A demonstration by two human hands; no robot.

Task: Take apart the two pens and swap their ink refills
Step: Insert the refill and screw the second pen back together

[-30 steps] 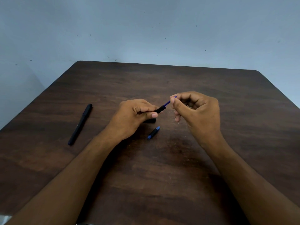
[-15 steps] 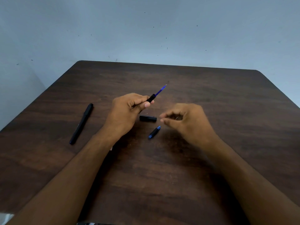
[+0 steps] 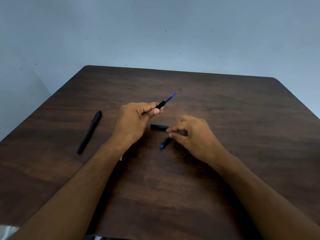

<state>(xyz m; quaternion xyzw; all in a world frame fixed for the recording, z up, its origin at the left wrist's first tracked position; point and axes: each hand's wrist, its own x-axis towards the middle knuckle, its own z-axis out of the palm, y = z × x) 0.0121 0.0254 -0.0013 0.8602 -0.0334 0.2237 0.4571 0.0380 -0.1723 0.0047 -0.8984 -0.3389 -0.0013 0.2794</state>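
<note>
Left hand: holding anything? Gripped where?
Left hand grips the pen barrel around its body, blue refill protruding from the open end.

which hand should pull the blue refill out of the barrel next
Probably the right hand. The left hand already grips the black barrel, blue refill sticking out. The right holds nothing I can see, low over the table nearby.

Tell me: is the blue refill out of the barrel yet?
No. The refill only pokes from the barrel, which the left hand grips.
</note>
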